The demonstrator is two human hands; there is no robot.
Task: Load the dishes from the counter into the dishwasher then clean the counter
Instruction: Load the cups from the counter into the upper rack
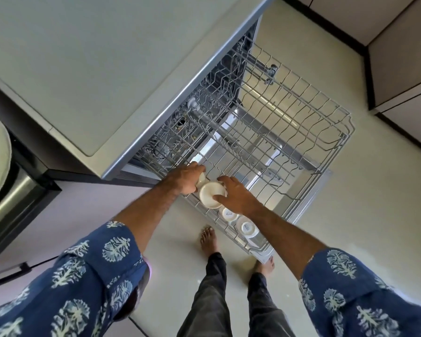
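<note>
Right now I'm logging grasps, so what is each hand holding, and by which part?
The right hand pinches an upturned white bowl by its rim, over the upper rack. The left hand grips another white piece, mostly hidden.

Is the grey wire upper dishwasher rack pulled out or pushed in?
Pulled out: the grey wire upper rack extends well past the counter edge over the floor, with two white bowls already in it.

Rack [289, 113] – coated metal wire, grey, slight sheen. Cups [210, 194] – glazed white ceramic, glossy, smooth. Dishwasher door liner [229, 152] is bright stainless, reflective. Worktop [83, 57] looks matt, smooth, pale, with a brushed-metal edge strip [192, 88]. Floor [374, 178] – smooth cream tile, low gloss. Sleeves [83, 276] are printed woven cloth, matt.
</note>
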